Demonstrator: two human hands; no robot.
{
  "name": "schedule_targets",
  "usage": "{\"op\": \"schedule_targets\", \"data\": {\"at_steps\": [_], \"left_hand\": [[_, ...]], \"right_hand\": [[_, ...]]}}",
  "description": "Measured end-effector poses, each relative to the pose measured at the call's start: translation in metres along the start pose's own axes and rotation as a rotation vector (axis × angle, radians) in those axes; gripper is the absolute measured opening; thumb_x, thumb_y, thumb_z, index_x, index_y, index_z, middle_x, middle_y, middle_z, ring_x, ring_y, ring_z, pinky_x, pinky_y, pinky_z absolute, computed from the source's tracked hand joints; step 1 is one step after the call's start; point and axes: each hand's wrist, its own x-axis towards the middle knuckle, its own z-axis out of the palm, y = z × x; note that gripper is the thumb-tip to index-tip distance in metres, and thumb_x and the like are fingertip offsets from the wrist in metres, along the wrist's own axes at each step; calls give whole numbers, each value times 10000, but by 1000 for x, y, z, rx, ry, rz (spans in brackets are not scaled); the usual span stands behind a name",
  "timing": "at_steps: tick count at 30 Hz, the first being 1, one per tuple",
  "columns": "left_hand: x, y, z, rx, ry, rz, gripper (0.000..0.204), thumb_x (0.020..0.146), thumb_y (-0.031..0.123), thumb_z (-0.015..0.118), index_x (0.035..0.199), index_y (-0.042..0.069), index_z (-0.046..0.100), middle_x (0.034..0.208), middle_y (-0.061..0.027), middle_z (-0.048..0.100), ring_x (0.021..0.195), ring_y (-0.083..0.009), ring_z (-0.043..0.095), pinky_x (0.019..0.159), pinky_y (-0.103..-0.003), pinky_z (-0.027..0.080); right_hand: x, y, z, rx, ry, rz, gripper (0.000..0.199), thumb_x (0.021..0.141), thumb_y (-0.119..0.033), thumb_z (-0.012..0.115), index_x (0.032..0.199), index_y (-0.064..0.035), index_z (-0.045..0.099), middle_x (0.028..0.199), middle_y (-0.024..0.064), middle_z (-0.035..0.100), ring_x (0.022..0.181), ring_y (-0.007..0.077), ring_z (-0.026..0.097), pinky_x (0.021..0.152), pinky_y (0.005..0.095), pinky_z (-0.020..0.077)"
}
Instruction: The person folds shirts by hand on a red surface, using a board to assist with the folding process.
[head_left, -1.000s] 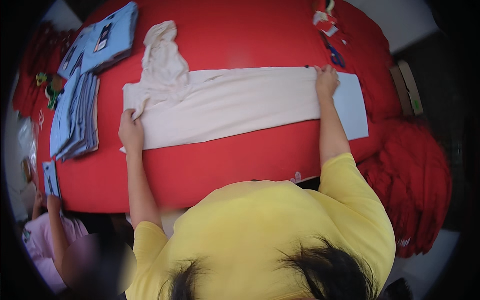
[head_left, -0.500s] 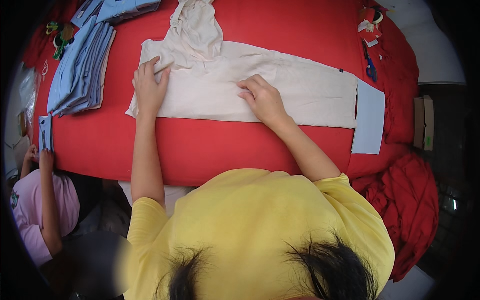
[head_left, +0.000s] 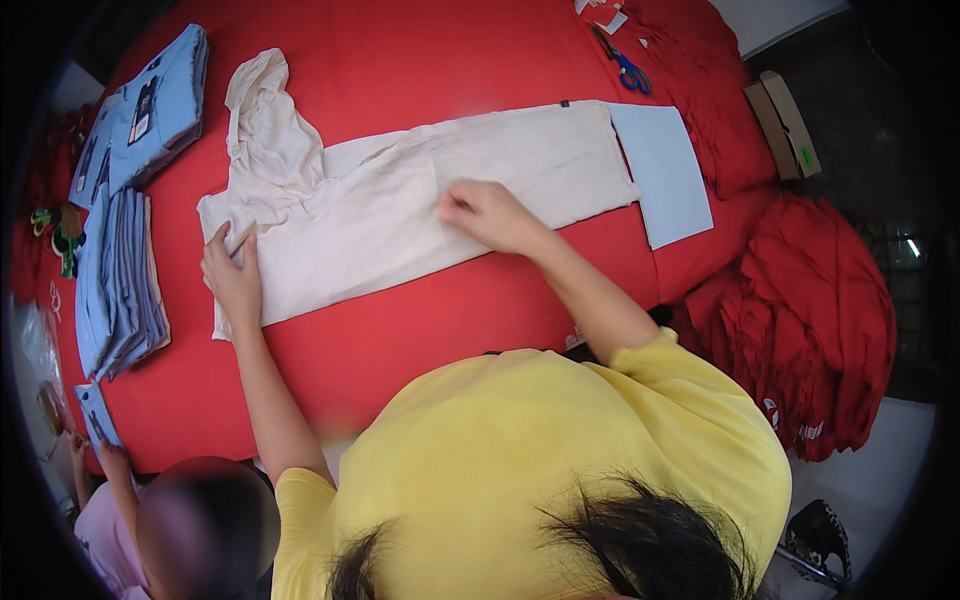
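Observation:
A cream cloth garment (head_left: pixel 370 220) lies in a long flat fold across the red-covered table, with a crumpled sleeve (head_left: pixel 268 125) sticking out from its far side near the left end. My left hand (head_left: pixel 234 280) rests on that left end, its fingers stretched apart over the cloth. Over the middle of the garment is my right hand (head_left: pixel 490 215), with fingers curled in and their tips blurred. I see nothing held in it. At the garment's right end lies a pale blue sheet of card (head_left: pixel 665 175), its left edge against the cloth.
Folded blue shirts (head_left: pixel 118 290) are stacked at the left, and more (head_left: pixel 160 105) lie beyond. Blue-handled scissors (head_left: pixel 630 72) lie at the far right. Red cloth (head_left: pixel 800 310) hangs heaped off the right edge. A person in pink (head_left: pixel 105 530) handles a small blue piece at lower left.
My view has turned, so the table and garment now appear slanted. My right hand has shifted slightly along the garment toward the card. My left hand stays at the left end.

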Motion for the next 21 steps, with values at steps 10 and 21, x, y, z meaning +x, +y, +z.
{"op": "schedule_targets", "data": {"at_steps": [10,21], "left_hand": [[-2,-4,4,13,1,8,418,876,315,631,1215,81,558,1174,-111,569,1073,-324,507,945,-448,363],[-1,-10,6,-3,13,-2,378,867,271,638,1181,73,570,1193,-121,557,1088,-328,500,940,-448,367]], "right_hand": [[-40,111,-108,-399,650,193,202,836,-185,632,930,-7,648,868,172,660,853,356,622,788,420,479],[-45,141,-145,336,597,374,138,855,-159,623,787,-47,580,619,-16,527,523,93,482,502,263,401]]}}
